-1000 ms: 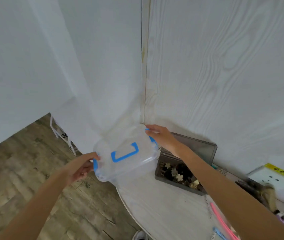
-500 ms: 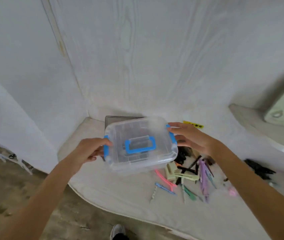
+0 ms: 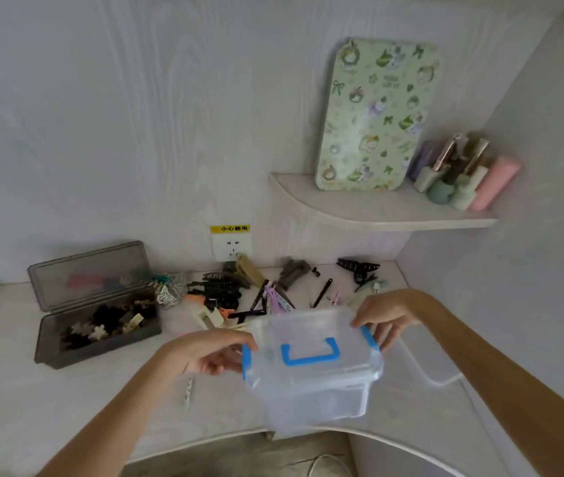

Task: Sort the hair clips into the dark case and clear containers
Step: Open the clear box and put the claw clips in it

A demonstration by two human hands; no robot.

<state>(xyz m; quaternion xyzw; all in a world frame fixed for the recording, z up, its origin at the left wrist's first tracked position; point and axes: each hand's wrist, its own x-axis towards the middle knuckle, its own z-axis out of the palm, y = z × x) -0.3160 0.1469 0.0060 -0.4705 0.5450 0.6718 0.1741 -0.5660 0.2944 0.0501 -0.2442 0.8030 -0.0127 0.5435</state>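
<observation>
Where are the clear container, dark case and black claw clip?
clear container (image 3: 311, 342): head view, on its lid beside the blue handle.
dark case (image 3: 101, 346): head view, on its front wall.
black claw clip (image 3: 358, 266): head view, on its toothed body.

- The lidded container (image 3: 311, 366) sits between the left hand (image 3: 204, 352) and right hand (image 3: 385, 316), above the desk (image 3: 67, 401).
- Behind it lies the pile of hair clips (image 3: 256, 290).
- The open case (image 3: 94, 308) stands left of the pile.

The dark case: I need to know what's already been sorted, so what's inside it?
The open, smoky-grey plastic case holds a heap of small flower-shaped clips, dark and cream. Clips buried lower in the heap and the case floor are covered, so no count is possible.
</observation>
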